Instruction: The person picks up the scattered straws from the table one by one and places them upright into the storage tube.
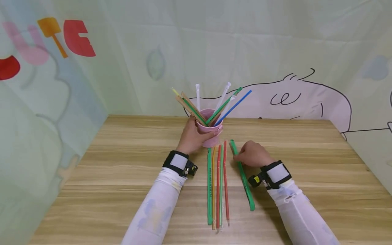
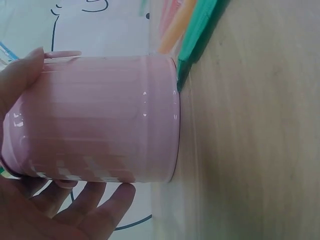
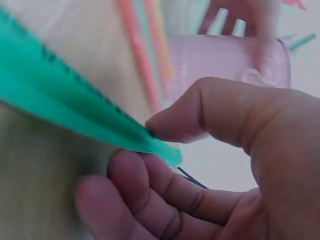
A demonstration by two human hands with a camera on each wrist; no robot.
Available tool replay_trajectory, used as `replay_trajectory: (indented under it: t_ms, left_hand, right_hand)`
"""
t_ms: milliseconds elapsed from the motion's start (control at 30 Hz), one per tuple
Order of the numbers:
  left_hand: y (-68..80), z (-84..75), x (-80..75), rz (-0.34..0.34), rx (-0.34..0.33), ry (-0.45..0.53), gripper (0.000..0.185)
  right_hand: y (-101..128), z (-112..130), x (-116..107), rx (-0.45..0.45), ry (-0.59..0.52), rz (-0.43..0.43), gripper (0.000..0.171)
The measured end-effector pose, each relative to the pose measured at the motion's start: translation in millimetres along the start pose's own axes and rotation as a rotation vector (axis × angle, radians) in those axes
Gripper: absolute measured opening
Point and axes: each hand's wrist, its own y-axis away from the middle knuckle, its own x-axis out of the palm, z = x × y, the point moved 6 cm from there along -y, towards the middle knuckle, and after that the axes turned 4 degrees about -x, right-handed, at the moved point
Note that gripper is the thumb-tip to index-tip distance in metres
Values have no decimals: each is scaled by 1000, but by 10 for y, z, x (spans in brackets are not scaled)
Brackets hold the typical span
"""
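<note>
My left hand (image 1: 193,136) grips a small pink bucket (image 1: 212,140) round its side, thumb across the front. In the left wrist view, the bucket's base (image 2: 162,120) meets the tabletop. Several straws stand in it, among them a blue straw (image 1: 235,106), white-wrapped straws (image 1: 197,97) and green-wrapped ones. To the bucket's right, my right hand (image 1: 255,154) pinches a green-wrapped straw (image 1: 246,183) near its far end, between thumb and fingers, as the right wrist view shows. The straw slants toward me, apart from the others.
Several loose straws lie side by side in front of the bucket: a green-wrapped one (image 1: 209,190), an orange one (image 1: 213,194), red ones (image 1: 226,190) and a slim green one (image 1: 221,183). A printed cloth (image 1: 137,68) hangs behind the wooden table (image 1: 122,177).
</note>
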Motion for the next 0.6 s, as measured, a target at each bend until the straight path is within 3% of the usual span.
replay_trajectory:
  t_ms: [233,367,500,600]
  left_hand:
    - [16,0,9,7,-14,7,87]
    - [28,0,8,5,-16,-1,88]
    - [30,9,4,2,-27,-17,90]
    - [25,1,2,2,-18,-14,91]
  right_hand:
    - [93,-26,-292,-40,-191,-19,24]
    - [235,40,-550,-92,-298,-82,24]
    - [387,176,-823,-171,-480,-248,22]
    - [461,287,-1009,-273,-714,-438,15]
